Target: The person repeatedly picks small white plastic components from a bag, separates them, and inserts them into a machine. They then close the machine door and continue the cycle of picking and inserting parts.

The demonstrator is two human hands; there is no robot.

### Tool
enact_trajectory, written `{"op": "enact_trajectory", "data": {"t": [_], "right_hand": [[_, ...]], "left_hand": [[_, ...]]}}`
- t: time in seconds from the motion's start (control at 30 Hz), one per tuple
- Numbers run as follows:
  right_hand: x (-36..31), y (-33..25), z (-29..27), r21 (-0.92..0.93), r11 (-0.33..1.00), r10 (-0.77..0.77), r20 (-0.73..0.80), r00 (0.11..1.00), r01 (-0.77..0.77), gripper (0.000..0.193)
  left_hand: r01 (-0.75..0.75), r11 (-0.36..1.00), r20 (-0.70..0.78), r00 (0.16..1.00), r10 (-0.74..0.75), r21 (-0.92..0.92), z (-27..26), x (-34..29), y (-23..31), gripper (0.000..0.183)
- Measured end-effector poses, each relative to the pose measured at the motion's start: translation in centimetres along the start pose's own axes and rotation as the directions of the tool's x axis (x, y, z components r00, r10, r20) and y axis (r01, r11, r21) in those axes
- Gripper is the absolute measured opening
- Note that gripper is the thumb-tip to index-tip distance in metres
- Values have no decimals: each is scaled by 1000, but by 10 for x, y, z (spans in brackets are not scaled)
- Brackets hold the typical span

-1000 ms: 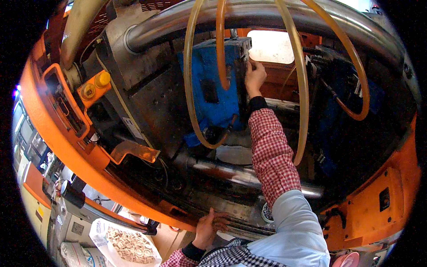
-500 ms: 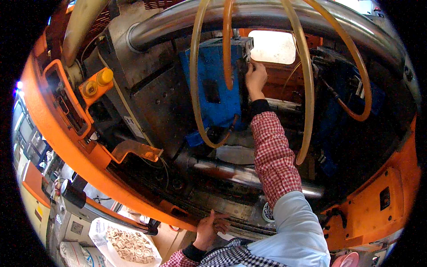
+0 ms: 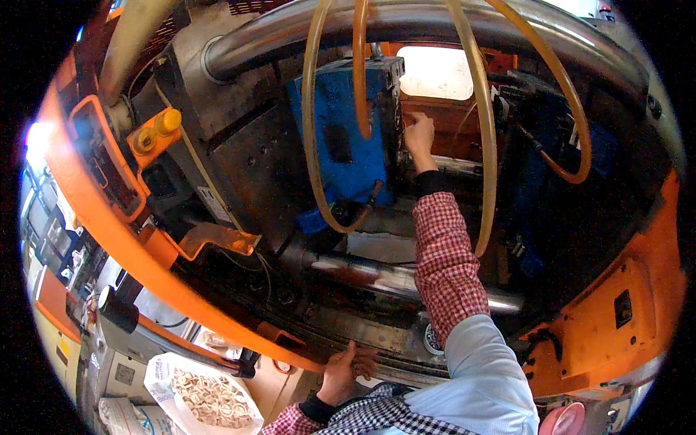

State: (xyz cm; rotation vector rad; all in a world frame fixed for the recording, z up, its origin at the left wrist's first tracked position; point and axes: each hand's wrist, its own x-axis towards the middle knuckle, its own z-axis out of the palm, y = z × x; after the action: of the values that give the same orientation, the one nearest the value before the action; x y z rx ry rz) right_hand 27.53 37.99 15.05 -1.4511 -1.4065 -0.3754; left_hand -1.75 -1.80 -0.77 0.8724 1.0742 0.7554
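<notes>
My right hand (image 3: pixel 419 136) reaches deep into the machine, close to the inner face of a blue mould half (image 3: pixel 341 138). Its fingers are curled together near that dark face. Whatever they may hold is too small to make out, and I cannot tell whether they touch the mould. Low in the view, my left hand (image 3: pixel 346 373) lies by the machine's front edge, fingers stretched and thumb raised, holding nothing I can see. A second blue mould half (image 3: pixel 540 174) stands in shadow on the right, across the gap from the first.
Several hoses hang before the moulds, among them a yellowish one (image 3: pixel 484 145). Thick steel bars (image 3: pixel 435 27) cross above and below. An orange frame (image 3: pixel 217 312) curves along the left. An open white bag (image 3: pixel 170 377) of small beige parts stands lower left; a pink container (image 3: pixel 564 419) lower right.
My right hand has dropped slightly from the upper edge of the blue mould half, its fingers lower along the inner face. My left hand stays by the front edge. The whole view has shifted a little.
</notes>
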Motion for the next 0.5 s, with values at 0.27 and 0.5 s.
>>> {"op": "enact_trajectory", "data": {"t": [0.27,0.5], "right_hand": [[2,25,31,81,997,20,-41,999,-17,36],[-28,35,15,352,904,227,83,970,-242,41]], "left_hand": [[-16,998,19,1000,17,-65,0,-5,-5,53],[-52,998,3,999,52,45,1,-10,-2,54]]}}
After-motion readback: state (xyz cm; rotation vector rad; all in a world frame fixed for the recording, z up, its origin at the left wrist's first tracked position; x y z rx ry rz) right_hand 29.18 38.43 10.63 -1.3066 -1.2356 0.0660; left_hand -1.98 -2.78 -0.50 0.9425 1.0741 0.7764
